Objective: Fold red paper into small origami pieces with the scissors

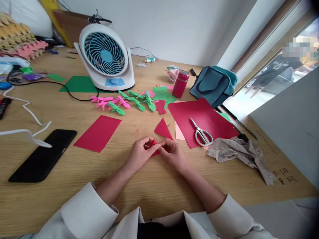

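Observation:
Both my hands meet over the wooden table, pinching a small folded piece of red paper (155,152) between them. My left hand (142,151) grips its left side with thumb and fingers, while my right hand (173,153) pinches the right edge; the fingers hide part of the paper. Just beyond my fingertips lies a red paper triangle (163,128). To the left rests a red paper rectangle (98,133). White-handled scissors (202,134) lie on large red sheets (181,114) at the right. Folded green and pink paper figures (136,100) are gathered farther back.
A white fan (106,56) stands at the back left, its black cord crossing the table. A black phone (43,155) and white cable (37,139) lie left. At right are a red flask (180,84), a teal bag (215,84) and a crumpled cloth (236,151).

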Motion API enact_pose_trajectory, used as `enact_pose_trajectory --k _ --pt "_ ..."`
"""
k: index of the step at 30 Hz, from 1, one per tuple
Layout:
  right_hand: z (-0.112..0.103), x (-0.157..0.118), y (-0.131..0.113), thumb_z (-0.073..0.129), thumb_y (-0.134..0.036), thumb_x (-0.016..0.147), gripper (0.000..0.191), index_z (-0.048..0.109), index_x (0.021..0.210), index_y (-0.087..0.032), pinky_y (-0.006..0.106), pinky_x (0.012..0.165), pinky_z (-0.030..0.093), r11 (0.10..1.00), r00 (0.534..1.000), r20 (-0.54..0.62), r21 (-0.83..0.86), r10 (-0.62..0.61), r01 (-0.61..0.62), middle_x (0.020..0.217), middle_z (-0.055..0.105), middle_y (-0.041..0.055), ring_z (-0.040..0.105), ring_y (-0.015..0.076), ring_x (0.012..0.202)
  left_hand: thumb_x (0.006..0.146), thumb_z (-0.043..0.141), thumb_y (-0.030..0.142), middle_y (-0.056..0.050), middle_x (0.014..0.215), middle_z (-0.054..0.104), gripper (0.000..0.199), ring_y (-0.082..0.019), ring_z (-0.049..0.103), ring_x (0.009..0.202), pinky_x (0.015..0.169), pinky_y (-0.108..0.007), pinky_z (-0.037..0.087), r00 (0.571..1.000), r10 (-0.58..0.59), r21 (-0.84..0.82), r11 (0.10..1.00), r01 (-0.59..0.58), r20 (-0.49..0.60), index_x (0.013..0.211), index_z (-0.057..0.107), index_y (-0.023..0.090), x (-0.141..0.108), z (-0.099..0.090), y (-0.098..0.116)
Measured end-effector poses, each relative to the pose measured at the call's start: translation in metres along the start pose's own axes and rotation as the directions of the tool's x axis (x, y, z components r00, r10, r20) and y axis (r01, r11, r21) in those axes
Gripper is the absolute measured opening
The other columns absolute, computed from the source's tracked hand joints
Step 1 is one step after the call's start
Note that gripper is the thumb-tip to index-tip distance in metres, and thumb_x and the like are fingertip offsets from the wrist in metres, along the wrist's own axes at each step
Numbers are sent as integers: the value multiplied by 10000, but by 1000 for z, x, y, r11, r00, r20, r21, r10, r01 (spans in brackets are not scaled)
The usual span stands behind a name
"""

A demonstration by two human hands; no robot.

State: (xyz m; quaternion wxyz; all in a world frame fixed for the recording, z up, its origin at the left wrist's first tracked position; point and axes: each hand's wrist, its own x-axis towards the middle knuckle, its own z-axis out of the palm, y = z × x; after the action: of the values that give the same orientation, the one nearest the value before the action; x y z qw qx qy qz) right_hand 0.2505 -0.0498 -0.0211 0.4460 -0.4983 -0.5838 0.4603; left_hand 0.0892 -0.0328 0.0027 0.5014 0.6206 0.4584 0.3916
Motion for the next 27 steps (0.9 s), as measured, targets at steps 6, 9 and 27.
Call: enact_pose_trajectory --k 6,9,27 --pt "1 -1 1 652 -343 842 162 648 815 -184 246 622 452 996 998 -9 -68 -64 63 757 653 25 574 152 706 765 632 256 21 672 565 141 -112 527 634 604 -215 434 994 64 131 990 -53 -85 680 565 167 -1 2 1" --pt "2 -1 0 647 -321 842 141 633 814 -184 254 629 457 996 998 1 -66 -64 64 768 655 28 580 155 712 771 616 238 21 669 561 132 -111 513 627 593 -220 418 992 87 188 980 -68 -91 673 564 168 -2 3 2" --pt "2 -2 -6 645 -292 828 145 597 755 -176 243 548 351 996 991 135 -86 -1 12 677 570 -13 458 108 592 792 675 321 -8 718 647 178 -134 590 692 692 -245 473 958 118 -39 990 -133 -260 724 637 161 5 -11 2"
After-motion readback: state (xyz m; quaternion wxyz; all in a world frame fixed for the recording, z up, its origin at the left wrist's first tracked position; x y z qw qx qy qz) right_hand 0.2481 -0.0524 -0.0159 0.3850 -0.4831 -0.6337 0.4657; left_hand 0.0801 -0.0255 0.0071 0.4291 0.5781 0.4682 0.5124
